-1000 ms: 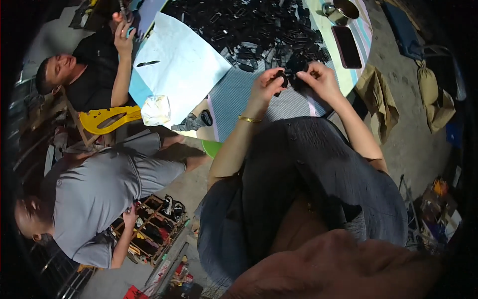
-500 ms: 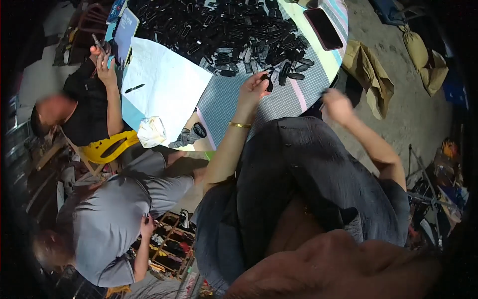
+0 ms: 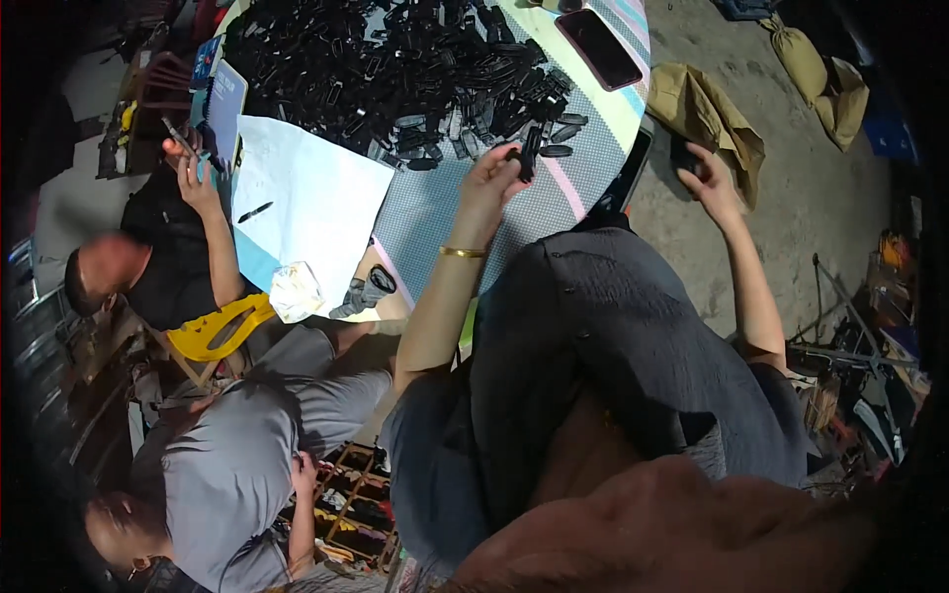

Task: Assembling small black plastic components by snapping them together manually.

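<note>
My left hand (image 3: 491, 183) is at the near edge of the round table (image 3: 420, 222), its thumb and fingers pinched on a small black plastic piece (image 3: 521, 164). Just beyond lies a wide heap of similar black pieces (image 3: 386, 74), with several loose ones (image 3: 557, 151) at its near right side. My right hand (image 3: 714, 186) is out past the table's right edge, above the floor beside a brown paper bag (image 3: 727, 128). Its thumb and forefinger are apart, next to a dark patch that I cannot make out; no piece shows clearly in it.
A phone (image 3: 599, 49) lies at the table's right rim. On the left are white paper (image 3: 306, 198), a pen (image 3: 255, 211) and a crumpled white packet (image 3: 296, 292). Two people sit at left, one in black (image 3: 183, 252), one in grey (image 3: 227, 465). A tan sack (image 3: 794, 61) stands on the floor.
My right hand has moved outward from the table's edge toward the paper bag, and its fingers have spread. The left hand keeps its pinch. The whole view has shifted slightly.
</note>
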Demonstrator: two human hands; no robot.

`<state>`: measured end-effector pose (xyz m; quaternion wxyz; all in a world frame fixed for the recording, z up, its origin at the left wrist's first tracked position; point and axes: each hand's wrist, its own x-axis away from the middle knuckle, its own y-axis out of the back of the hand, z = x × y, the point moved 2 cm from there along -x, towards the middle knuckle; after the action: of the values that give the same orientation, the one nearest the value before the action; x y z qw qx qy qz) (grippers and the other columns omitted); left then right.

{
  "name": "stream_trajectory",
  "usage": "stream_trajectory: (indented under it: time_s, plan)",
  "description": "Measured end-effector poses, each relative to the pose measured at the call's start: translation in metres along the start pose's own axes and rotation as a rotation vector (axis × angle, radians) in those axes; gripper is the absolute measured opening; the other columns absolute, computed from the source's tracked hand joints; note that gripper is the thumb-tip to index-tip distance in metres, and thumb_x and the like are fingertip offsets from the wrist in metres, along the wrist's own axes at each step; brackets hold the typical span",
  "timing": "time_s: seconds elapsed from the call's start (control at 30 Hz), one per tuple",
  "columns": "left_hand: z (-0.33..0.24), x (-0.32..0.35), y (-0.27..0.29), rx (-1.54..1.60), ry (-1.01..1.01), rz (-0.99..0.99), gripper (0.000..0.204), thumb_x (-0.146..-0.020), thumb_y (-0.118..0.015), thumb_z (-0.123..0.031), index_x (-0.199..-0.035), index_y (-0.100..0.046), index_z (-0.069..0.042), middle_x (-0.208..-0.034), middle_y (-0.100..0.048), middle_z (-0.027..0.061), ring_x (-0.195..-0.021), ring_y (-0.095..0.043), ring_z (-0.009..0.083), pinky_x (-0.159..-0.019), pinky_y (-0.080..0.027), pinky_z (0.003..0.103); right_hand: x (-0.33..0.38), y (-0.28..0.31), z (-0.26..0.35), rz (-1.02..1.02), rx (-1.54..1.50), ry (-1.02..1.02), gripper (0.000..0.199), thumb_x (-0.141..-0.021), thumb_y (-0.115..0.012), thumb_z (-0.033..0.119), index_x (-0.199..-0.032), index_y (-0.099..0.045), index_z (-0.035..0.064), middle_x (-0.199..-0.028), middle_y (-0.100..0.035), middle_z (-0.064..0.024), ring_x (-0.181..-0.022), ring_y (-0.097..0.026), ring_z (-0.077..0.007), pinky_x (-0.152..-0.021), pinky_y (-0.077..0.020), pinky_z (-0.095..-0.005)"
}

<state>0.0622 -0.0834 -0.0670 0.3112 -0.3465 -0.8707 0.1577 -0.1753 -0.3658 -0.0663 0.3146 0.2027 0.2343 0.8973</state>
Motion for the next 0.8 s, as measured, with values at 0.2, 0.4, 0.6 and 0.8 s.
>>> stream_trajectory:
  time_s: [0.2,0.4,0.6,0.8]
  plan:
    - [-0.006,0.02,-0.037,-0.097,-0.028,0.095,0.028,-0.085,-0.053,-0.003,-0.113,-0.052,0.001,-0.099,-0.059,0.0095,-0.089,-0.059,0.0171,-0.082,-0.05,0.03,-0.015,-0.077,0.117,0.217,-0.831,-0.103,0.021,-0.084,-0.061,0.014,-0.101,-0.054,0.0046,-0.067,-0.048,0.0039,-0.052,-0.043,-0.0047,-0.046,-0.0339,-0.0184]
    - [-0.028,0.033,-0.043,-0.196,-0.294,0.006,0.03,-0.083,-0.054,-0.002,-0.114,-0.055,-0.001,-0.102,-0.06,0.0059,-0.088,-0.057,0.0111,-0.075,-0.048,0.025,-0.016,-0.133,0.155,0.463,-0.861,-0.035,0.019,-0.086,-0.058,0.012,-0.101,-0.058,0.0003,-0.078,-0.061,-0.0045,-0.065,-0.058,-0.0099,-0.06,-0.0485,-0.0213]
    - [-0.027,0.032,-0.027,-0.194,-0.368,-0.083,0.03,-0.082,-0.056,-0.001,-0.112,-0.056,0.001,-0.095,-0.062,0.006,-0.081,-0.057,0.0099,-0.072,-0.047,0.022,-0.008,-0.147,0.158,0.521,-0.67,0.053,0.019,-0.086,-0.059,0.015,-0.094,-0.063,-0.0017,-0.075,-0.062,-0.0042,-0.063,-0.057,-0.0075,-0.055,-0.0461,-0.0193]
    - [-0.03,0.024,-0.021,-0.287,-0.361,-0.094,0.031,-0.081,-0.057,-0.001,-0.112,-0.057,0.001,-0.094,-0.063,0.0059,-0.08,-0.058,0.0096,-0.072,-0.047,0.022,-0.015,-0.151,0.164,0.485,-0.684,0.056,0.015,-0.085,-0.059,0.011,-0.088,-0.063,-0.0037,-0.08,-0.061,-0.0055,-0.061,-0.058,-0.0081,-0.05,-0.0459,-0.0191]
